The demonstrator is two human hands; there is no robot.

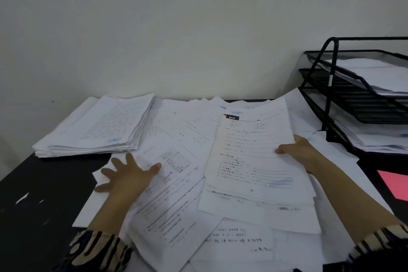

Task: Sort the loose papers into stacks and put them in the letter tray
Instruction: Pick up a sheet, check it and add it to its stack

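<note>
Across the middle of the frame, loose papers [176,130] lie fanned and overlapping on the dark counter [44,194]. My left hand [130,174] lies flat with its fingers [120,164] spread straight, palm down on a sheet printed with a table [174,163], low and left of centre. My right hand [302,150] holds the right edge of a thin sheaf of printed pages [249,152], thumb on top and the other fingers tucked beneath, right of centre; the sheaf looks slightly lifted, though the blur makes that hard to judge. A squared stack of papers [99,128] sits at the upper left of the counter, just beside the loose spread. The black mesh letter tray [353,95] stands at the right edge of the frame, its tiers already carrying white sheets. A pink sheet [395,185] lies at the lower right, below the tray. Patterned sleeves [99,252] show at the bottom corners
</note>
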